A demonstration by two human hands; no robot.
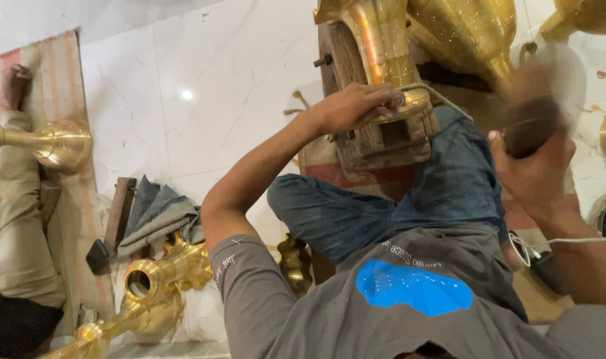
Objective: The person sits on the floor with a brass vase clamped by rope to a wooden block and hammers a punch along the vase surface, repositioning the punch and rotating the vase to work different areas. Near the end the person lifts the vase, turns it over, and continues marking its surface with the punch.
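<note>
Hands apart: left [348, 106] clamps shiny brass piece [383, 53], right [532, 169] grips blurred, seemingly wooden tool [529, 119].

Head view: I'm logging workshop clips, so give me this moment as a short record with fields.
Left hand: left hand pressing the neck of a polished brass vessel onto a worn wooden block
Right hand: right hand gripping a dark tool, motion-blurred
Floor: white marble floor, grey folded cloth, brass lamp stems
Nearby: another person's leg in khaki trousers
</note>
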